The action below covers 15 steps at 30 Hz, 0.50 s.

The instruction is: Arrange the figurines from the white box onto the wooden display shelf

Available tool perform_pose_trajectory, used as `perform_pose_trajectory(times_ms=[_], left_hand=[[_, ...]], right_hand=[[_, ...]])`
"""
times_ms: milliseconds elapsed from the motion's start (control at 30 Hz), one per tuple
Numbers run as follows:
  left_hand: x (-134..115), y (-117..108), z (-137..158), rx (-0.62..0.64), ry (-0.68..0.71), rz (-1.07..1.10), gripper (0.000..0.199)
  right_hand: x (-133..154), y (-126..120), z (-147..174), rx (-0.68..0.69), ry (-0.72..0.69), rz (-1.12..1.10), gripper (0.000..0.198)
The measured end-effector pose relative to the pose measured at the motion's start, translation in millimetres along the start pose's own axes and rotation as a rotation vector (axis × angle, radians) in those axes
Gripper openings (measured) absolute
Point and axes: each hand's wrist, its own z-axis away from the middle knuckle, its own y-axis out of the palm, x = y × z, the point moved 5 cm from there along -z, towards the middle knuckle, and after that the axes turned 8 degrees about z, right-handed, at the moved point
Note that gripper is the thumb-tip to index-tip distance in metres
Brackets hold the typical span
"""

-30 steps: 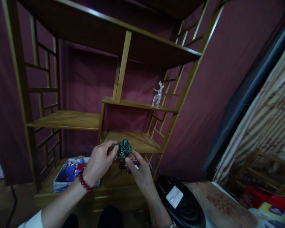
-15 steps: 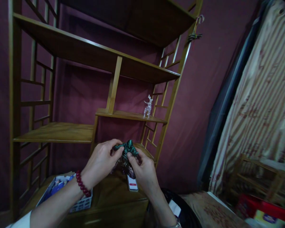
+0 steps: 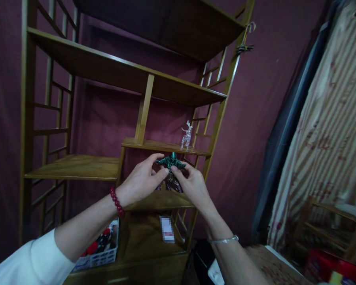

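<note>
My left hand [image 3: 144, 178] and right hand [image 3: 194, 185] pinch the figurine [image 3: 172, 159] at nine and three o'clock, sensible holds for something seemingly stiff, light and slippery.

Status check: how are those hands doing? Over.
Left hand, right hand: both gripping green-topped figurine. Figurine held before wooden shelving. Transparent deer beyond; nothing seen blocking hands.

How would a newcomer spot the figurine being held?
Find the wooden shelf unit. In front of it, the left hand and right hand hold the figurine between them. Its glossy green top and darker lower part distinguish it from the clear deer.
</note>
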Motion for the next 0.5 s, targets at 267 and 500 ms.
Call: perform_pose_trajectory(times_ms=[267, 500], left_hand=[[-9, 1, -27, -0.027, -0.04, 0.271, 0.027], [-12, 0, -49, -0.004, -0.108, 0.32, 0.021]], right_hand=[[-2, -20, -43, -0.075, -0.064, 0.045, 0.037], [5, -30, -77, -0.075, -0.112, 0.147, 0.038]])
